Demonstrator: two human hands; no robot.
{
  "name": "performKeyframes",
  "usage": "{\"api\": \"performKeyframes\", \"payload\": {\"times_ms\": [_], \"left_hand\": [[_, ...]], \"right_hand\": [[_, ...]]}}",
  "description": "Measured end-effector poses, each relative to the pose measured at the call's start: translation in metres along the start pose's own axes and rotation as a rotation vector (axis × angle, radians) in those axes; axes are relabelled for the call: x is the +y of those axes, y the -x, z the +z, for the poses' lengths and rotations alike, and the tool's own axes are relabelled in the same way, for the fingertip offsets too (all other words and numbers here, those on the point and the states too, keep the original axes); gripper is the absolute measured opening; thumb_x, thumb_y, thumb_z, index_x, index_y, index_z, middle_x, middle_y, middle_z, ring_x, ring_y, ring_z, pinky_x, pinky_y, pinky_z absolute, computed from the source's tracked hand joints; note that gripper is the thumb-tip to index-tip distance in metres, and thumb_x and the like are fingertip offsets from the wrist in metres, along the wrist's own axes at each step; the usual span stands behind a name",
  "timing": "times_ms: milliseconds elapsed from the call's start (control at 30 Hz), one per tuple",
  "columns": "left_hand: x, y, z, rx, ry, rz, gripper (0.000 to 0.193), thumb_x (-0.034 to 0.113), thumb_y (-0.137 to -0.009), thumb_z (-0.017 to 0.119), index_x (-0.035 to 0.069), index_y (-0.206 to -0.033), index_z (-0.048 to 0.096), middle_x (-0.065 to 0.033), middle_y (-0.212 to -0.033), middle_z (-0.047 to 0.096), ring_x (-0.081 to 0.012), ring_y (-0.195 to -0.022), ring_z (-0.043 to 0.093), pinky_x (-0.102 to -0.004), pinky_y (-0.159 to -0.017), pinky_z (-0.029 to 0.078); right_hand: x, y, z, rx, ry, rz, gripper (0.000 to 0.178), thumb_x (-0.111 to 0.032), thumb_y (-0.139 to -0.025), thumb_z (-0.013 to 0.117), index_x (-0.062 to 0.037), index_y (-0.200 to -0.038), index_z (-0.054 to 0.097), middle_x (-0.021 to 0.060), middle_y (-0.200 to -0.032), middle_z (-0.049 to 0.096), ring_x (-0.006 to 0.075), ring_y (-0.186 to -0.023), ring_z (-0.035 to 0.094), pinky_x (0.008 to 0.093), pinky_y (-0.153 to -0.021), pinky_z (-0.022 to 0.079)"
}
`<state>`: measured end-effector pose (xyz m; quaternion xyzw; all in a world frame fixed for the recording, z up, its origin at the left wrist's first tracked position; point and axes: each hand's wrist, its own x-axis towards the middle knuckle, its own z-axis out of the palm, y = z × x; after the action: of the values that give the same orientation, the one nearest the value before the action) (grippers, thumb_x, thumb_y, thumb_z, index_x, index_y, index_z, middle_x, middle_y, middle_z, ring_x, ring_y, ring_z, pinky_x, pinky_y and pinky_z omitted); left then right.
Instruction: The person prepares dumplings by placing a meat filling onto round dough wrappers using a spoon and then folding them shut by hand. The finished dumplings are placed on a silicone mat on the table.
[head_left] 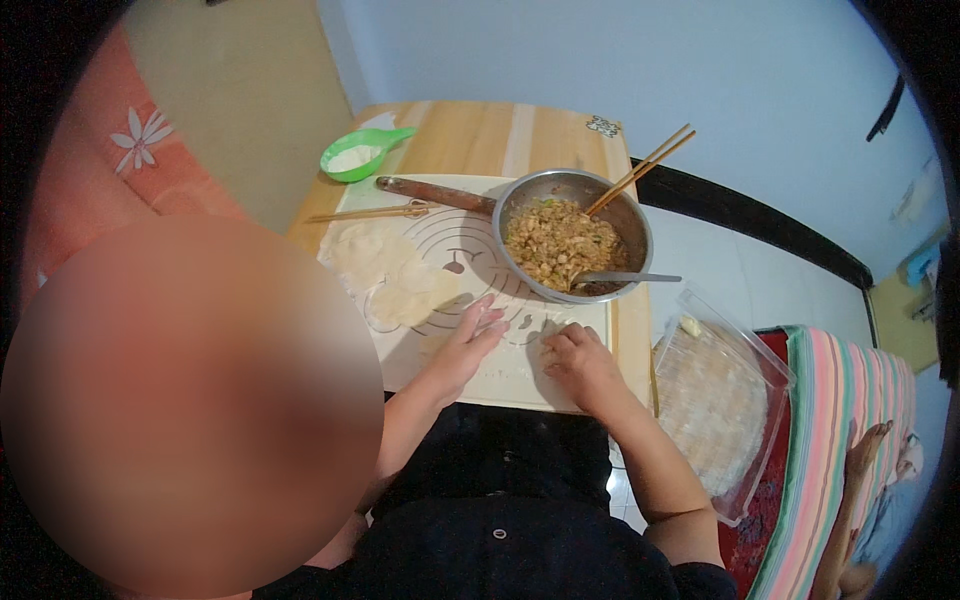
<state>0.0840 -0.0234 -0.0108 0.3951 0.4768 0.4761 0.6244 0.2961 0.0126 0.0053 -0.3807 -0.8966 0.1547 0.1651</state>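
Low over the white baking mat (400,370), my left hand (474,342) is open, its fingers stretched toward the mat's middle with nothing in them. My right hand (580,366) is closed near the mat's front right, fingertips curled together at the surface; whatever they hold, if anything, is hidden. Thin, pale dough wrappers (385,265) lie overlapping beyond my left hand. Past my right hand stands a metal bowl (641,240) of minced filling (550,240), with a spoon (630,277) and chopsticks (645,170) resting in it.
A brown wooden rolling pin (435,192) extends left from the bowl. Beyond the wrappers are more chopsticks (360,214) and a green scoop (350,172) of flour. Right of the wooden table (480,135) sits a clear plastic box (745,500). Another person's leg (850,490) rests on striped cloth.
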Motion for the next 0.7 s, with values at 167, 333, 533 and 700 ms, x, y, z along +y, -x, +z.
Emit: {"api": "performKeyframes", "payload": {"times_ms": [167,333,533,700], "left_hand": [[-0.003,0.012,-0.001,0.023,0.095,-0.007,0.06,0.019,-0.094,0.049,0.002,-0.143,0.018,-0.0152,-0.135,0.036,-0.0256,-0.124,0.042,-0.0378,-0.102,0.035],[-0.001,0.011,0.004,0.039,0.209,-0.036,0.058,0.016,-0.094,0.049,0.001,-0.142,0.02,-0.0157,-0.131,0.039,-0.0279,-0.121,0.046,-0.0384,-0.101,0.037],[0.002,0.015,0.004,0.058,0.26,-0.051,0.054,0.02,-0.095,0.048,0.001,-0.14,0.024,-0.0145,-0.13,0.041,-0.0284,-0.118,0.048,-0.0386,-0.099,0.038],[-0.003,0.01,0.005,0.105,0.213,-0.065,0.053,0.021,-0.096,0.047,0.001,-0.139,0.025,-0.0136,-0.127,0.043,-0.027,-0.113,0.051,-0.0382,-0.096,0.041]], "right_hand": [[0.002,0.0,0.003,0.017,-0.051,0.073,0.035,-0.008,-0.069,0.069,-0.0042,-0.101,0.056,0.0144,-0.093,0.057,0.0356,-0.092,0.055,0.04,-0.079,0.048],[0.022,0.016,-0.03,-0.153,-0.656,0.484,0.031,-0.011,-0.077,0.069,-0.0038,-0.104,0.056,0.0114,-0.098,0.061,0.0265,-0.091,0.06,0.0317,-0.078,0.048],[0.1,0.091,-0.076,0.177,-0.998,0.73,0.031,-0.014,-0.079,0.07,-0.0061,-0.107,0.059,0.003,-0.099,0.061,0.0149,-0.085,0.059,0.0289,-0.073,0.048],[0.198,0.112,-0.053,0.153,-0.233,0.742,0.026,-0.012,-0.079,0.065,-0.004,-0.103,0.061,0.0107,-0.089,0.064,0.0218,-0.079,0.063,0.0334,-0.068,0.049]]}}
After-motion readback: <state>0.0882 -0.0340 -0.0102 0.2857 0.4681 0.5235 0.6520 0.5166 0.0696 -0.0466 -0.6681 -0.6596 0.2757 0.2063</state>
